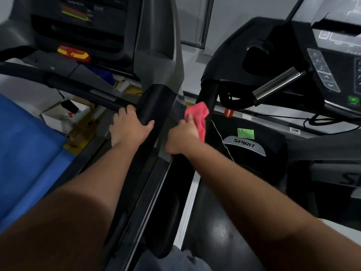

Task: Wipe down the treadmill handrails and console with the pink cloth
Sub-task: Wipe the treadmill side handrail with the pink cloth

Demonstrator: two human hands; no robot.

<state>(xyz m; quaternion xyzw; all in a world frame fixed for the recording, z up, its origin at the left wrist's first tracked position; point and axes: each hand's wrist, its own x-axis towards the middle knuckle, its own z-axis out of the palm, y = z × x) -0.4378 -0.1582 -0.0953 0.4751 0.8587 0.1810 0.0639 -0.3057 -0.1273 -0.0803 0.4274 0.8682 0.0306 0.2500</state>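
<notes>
**Head view: pink cloth held at the rail between two treadmills**

- Two treadmills stand side by side, and the person stands between their inner rails with both bare forearms stretched forward.
- The right hand [181, 137] is closed in a tight grip round the pink cloth [197, 116], knuckles up. The cloth is bunched. Its free end sticks up past the fingers and touches the black right handrail [208, 94] at the foot of the rail's upright part. A small pink edge shows under the heel of the hand.
- The left hand [130, 126] lies palm-down on the padded black left handrail [154, 100]. The fingers are loose and draped over the far side, and the thumb is spread across the top. It holds nothing else, and I cannot tell whether the fingers clasp the rail underneath.
- The hands are near each other but apart, each on its own rail.
- The right console [332, 61] is at upper right, with a silver grip bar [277, 84] jutting from it and a green button [353, 99] lit.
- The left console [78, 26] is at upper left, with a red and yellow stop tab [73, 53] under it.
- A motor cover [244, 145] marked SPIRIT sits below the cloth, with a green sticker [245, 133] just above the lettering.
- A blue sheet [29, 153] lies at far left.
</notes>
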